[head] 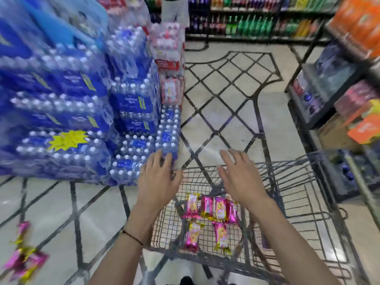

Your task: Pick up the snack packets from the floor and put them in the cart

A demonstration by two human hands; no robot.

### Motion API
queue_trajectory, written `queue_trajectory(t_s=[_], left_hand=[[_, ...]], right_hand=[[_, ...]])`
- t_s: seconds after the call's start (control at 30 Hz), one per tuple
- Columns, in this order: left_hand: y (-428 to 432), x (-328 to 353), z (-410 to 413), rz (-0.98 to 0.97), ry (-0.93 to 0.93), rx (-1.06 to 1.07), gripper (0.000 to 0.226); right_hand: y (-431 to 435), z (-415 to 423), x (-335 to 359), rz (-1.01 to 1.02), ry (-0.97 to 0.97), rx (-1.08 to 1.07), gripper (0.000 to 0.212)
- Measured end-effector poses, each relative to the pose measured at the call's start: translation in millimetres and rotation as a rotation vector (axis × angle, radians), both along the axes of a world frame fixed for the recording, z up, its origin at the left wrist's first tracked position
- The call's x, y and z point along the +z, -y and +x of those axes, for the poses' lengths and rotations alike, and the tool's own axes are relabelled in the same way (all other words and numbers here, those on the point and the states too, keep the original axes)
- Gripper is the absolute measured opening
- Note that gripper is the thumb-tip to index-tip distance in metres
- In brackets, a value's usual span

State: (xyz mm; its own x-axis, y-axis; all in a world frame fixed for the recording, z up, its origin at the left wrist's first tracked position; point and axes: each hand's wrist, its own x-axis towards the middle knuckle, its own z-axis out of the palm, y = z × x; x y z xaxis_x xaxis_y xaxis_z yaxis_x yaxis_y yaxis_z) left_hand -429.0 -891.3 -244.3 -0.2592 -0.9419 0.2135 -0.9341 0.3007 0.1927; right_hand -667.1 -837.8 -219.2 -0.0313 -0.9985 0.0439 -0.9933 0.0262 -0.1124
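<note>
Both hands hover empty over the cart, left hand and right hand with fingers spread wide. Six snack packets lie inside; more packets wait on the floor at left, probably the next reach.

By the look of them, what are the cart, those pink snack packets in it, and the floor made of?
Cart: dark metal wire, probably coated steel; thin rods cross in an open grid.
Snack packets: glossy plastic or foil film, judging by the shiny pink and gold wrap with crimped ends.
Floor: polished stone or ceramic tile, pale with dark inlaid lines; it reflects the lights.
</note>
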Motion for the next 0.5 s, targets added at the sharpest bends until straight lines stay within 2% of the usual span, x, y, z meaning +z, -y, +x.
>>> queue_trajectory(t_s=[0.1,0.5], left_hand=[[-16,24,15,-0.078,0.088,0.041,0.053],[-172,73,68,-0.126,0.169,0.466,0.054]], right_hand=[[0,13,20,-0.053,-0.006,0.071,0.049],[-45,88,49,-0.047,0.083,0.488,0.054]])
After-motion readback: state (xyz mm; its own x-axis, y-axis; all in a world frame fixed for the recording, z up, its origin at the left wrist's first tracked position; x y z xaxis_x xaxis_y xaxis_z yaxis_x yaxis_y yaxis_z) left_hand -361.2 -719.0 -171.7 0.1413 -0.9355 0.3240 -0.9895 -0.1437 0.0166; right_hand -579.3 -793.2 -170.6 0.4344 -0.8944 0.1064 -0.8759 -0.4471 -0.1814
